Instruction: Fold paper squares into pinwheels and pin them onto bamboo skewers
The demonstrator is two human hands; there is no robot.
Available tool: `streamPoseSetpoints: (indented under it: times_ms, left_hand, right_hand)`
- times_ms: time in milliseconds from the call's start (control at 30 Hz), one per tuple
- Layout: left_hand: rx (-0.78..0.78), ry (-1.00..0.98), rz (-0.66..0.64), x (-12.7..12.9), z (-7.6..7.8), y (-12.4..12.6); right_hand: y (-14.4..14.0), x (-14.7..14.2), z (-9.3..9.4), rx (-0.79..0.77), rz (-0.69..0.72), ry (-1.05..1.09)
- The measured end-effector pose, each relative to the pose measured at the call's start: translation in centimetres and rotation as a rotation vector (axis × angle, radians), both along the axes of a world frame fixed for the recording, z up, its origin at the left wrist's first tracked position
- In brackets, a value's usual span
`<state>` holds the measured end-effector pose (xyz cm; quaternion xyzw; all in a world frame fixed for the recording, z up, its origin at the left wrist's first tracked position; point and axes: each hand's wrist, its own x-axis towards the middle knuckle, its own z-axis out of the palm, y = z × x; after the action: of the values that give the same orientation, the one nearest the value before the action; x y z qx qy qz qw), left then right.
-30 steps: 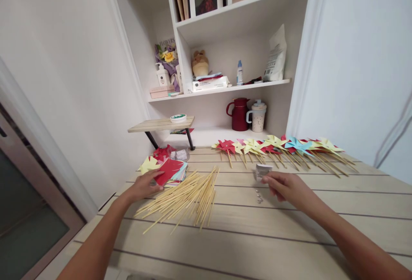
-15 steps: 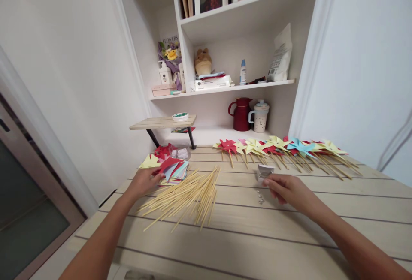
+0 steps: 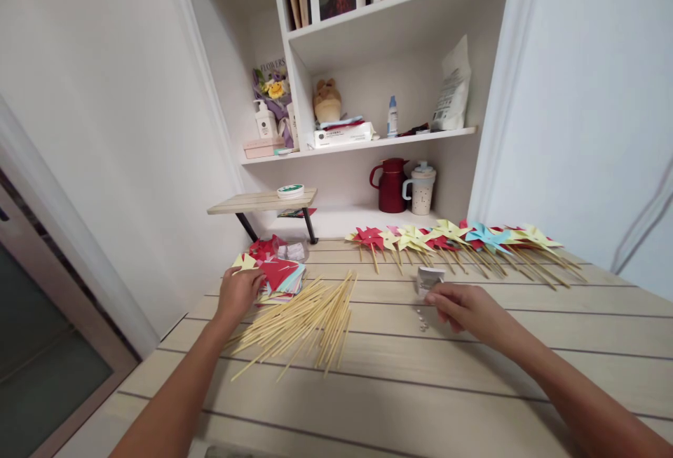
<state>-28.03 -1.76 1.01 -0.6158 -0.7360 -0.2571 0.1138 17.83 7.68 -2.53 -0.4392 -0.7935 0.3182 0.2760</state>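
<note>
My left hand [image 3: 239, 293] is at the left edge of a stack of coloured paper squares [image 3: 281, 295], its fingers curled at the edge of the red paper sheet [image 3: 280, 272] on top. A yellow paper piece [image 3: 244, 261] lies just behind that hand. My right hand [image 3: 456, 306] is closed in a pinch at the lower corner of a small silvery-white packet [image 3: 428, 278], whose exact kind is unclear. Several tiny shiny pieces [image 3: 422, 322] lie on the table beside the fingers. Between my hands a loose pile of thin wooden sticks [image 3: 305, 321] is spread out.
Paper pinwheels on sticks [image 3: 446, 237] line the back right of the table [image 3: 399, 402]. A small raised shelf [image 3: 252, 201] holds a round white container [image 3: 291, 191]; a clear box [image 3: 292, 251] is below. Behind stand a red jug [image 3: 393, 188] and a lidded cup [image 3: 422, 191].
My left hand has shifted slightly left, and the raised red sheet now lies flatter on the stack. My right hand stays at the packet. The whole view has moved slightly.
</note>
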Motion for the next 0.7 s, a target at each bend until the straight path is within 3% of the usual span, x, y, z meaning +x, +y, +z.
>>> streamPoseSetpoints:
  times_ms: [267, 467, 700]
  left_hand:
    - [0.173, -0.241, 0.053, 0.3, 0.5, 1.5]
    - [0.229, -0.489, 0.075, 0.1, -0.4, 2.1]
    - [0.338, -0.509, 0.073, 1.1, 0.3, 1.1]
  right_hand:
    - [0.0, 0.1, 0.2, -0.015, -0.007, -0.005]
    - [0.1, 0.2, 0.1, 0.018, -0.009, -0.025]
    - [0.0, 0.4, 0.3, 0.053, 0.015, -0.061]
